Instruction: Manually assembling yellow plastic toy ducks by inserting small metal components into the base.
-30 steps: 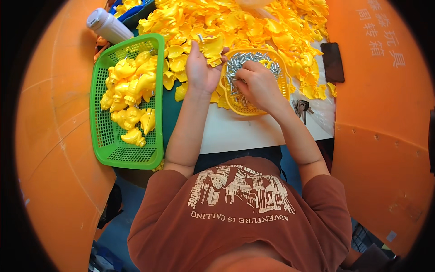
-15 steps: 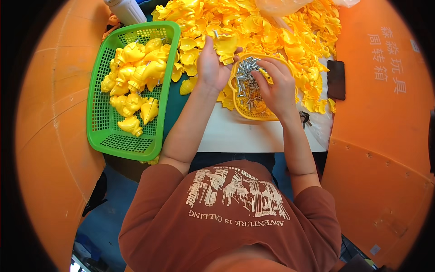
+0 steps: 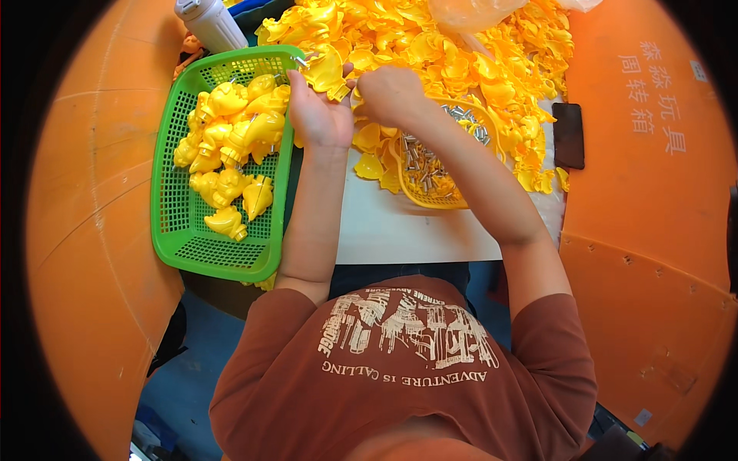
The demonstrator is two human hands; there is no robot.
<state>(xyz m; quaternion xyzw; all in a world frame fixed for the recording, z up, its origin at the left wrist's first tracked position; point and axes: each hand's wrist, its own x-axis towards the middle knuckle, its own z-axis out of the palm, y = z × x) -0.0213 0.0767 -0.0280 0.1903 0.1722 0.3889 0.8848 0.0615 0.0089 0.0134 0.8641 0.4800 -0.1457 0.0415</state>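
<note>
My left hand [image 3: 321, 119] is closed around a hollow-looking yellow plastic toy part [image 3: 325, 71], beside the green basket's upper right corner. A small silver metal pin [image 3: 300, 61] sticks out of the part's left end. My right hand [image 3: 390, 94] is closed with its back up, fingertips close against the right side of that part; whatever it pinches is hidden. Below my right forearm stands a yellow basket [image 3: 430, 201] holding many loose silver pins [image 3: 419, 157]. The green basket [image 3: 219, 269] on the left holds several yellow toy pieces [image 3: 231, 134], some with pins protruding.
A large heap of yellow plastic shells [image 3: 430, 46] covers the table's far side, with a clear plastic bag [image 3: 473, 11] on it. A dark phone-like slab [image 3: 569, 136] lies at right. A white bottle [image 3: 211, 24] stands at far left. Orange panels [image 3: 638, 207] flank both sides.
My left hand has moved left toward the green basket with the yellow part. My right hand has left the pins in the yellow basket and come up and left to that part.
</note>
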